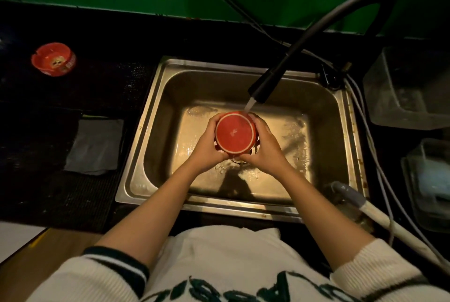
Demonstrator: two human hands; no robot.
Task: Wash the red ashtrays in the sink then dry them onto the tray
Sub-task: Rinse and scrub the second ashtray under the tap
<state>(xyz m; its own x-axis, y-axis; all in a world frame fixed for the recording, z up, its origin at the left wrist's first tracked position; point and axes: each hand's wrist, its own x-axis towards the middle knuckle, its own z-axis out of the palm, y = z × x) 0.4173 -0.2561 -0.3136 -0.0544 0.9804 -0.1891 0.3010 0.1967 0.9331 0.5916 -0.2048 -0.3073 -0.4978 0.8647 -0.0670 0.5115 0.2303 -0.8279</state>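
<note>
The left hand (207,148) and the right hand (264,149) are close together over the middle of the rectangular stainless steel sink (136,180), and both are curled around the same round red ashtray (235,132), one hand on each side. The ashtray is turned so that its flat bottom with a pale ring faces up toward the camera, and the fingers wrap behind its far side, so its inside is not visible. A thin stream of water (249,104) falls from the black flexible tap hose (272,77) and meets the far edge of the ashtray, just beside the right hand's fingers. The hose bends in a high arc from the back right corner of the sink. The floor of the sink is wet and shining, and the drain is mostly hidden under the hands. On the dark counter to the left of the sink lies a grey folded cloth (95,147), and far behind it, well apart from the sink, stands a second red ashtray (53,59), upright, with some dirt inside. To the right of the sink stand clear plastic containers (409,89) and light cables (372,145) run along the sink's edge. A white hose with a grey end (350,197) rests at the sink's near right corner.
</note>
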